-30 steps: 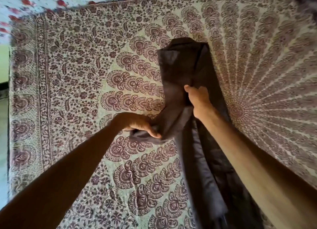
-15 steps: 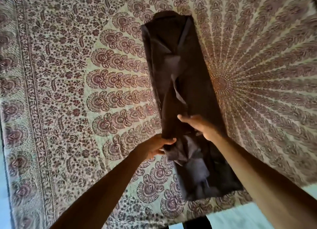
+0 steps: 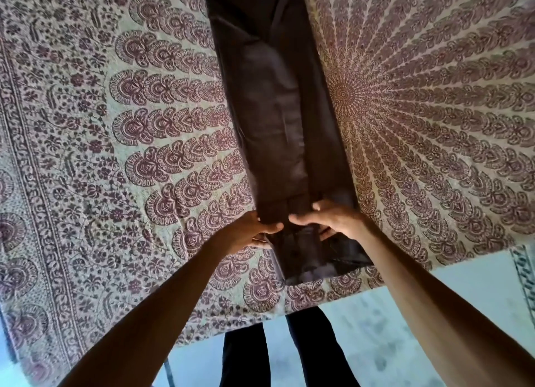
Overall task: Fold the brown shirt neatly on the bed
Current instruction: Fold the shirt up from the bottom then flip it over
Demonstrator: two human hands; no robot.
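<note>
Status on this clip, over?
Hands: left hand and right hand grip brown shirt close to its near end. Shirt: long narrow strip on bedspread. Nothing blocking.

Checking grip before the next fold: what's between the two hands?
Only the shirt. In the head view, a narrow strip of its brown cloth separates the left hand from the right hand. Both hands pinch the shirt near its near end.

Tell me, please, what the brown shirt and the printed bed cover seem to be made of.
The brown shirt: thin woven cloth, maybe cotton or a blend; faint sheen, soft creases, clean fold lines.
The bed cover: light woven cloth, probably cotton, matte; maroon print on cream, small wrinkles.
</note>
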